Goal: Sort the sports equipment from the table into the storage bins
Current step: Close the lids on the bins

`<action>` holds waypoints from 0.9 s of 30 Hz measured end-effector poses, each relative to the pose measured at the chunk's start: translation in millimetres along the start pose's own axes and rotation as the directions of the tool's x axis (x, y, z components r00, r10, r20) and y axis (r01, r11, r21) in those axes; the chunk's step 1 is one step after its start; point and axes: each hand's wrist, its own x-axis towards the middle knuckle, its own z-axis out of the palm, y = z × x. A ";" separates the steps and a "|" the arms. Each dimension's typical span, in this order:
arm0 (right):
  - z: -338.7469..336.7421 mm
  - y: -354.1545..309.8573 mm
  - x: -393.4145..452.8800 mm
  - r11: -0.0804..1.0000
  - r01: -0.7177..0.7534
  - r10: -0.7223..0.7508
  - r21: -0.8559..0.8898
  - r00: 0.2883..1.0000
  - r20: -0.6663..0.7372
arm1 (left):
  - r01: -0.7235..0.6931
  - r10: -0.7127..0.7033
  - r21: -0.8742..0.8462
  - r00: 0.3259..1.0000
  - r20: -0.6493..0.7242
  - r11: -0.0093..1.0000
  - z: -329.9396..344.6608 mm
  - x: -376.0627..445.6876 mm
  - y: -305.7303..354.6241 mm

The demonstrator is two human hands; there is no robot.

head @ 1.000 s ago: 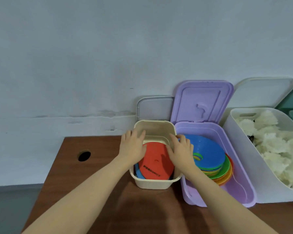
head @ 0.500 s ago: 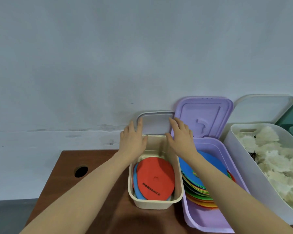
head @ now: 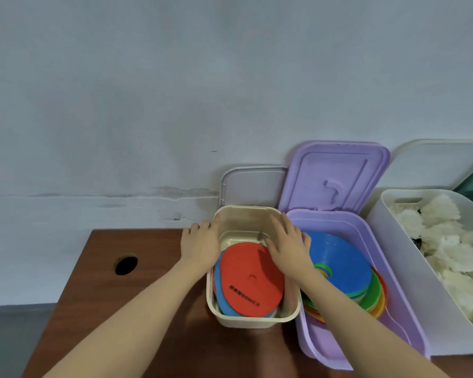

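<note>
Head view shows a small cream plastic bin [head: 253, 319] standing on a brown wooden tabletop [head: 107, 290]. Inside it lies a flat red round disc [head: 250, 278] with a tiny hole in the middle and black letters near its front edge. The red disc leans a bit, and flat blue discs [head: 224, 305] peek out from under it on the left and front.

The left hand [head: 201, 245] lies on the left rim of the cream bin. Its fingers are straight and close together, pointing to the wall, and hold nothing. The right hand [head: 288, 245] lies over the right rim of the same bin. Its fingers are straight and a little spread, with the thumb touching the red disc. It holds nothing too.

Just beside the cream bin on the right is a purple plastic bin [head: 347, 222]. In it sits a stack of round cone discs with a blue cone disc [head: 342, 261] on top and green, yellow and orange ones showing under it. Its purple lid [head: 336, 175] leans on the grey wall [head: 175, 91]. A clear lid [head: 253, 185] leans behind the cream bin.

Farther right is a white plastic bin [head: 399, 257] full of white feathery shuttlecocks [head: 453, 249]. A dark round hole [head: 126, 265] is in the tabletop on the left.
</note>
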 end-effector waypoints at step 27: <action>-40.4 -22.2 54.9 0.958 0.078 -0.171 -0.277 0.928 -0.330 | -0.145 -0.068 -0.710 0.963 -0.262 0.689 -39.2 59.7 9.2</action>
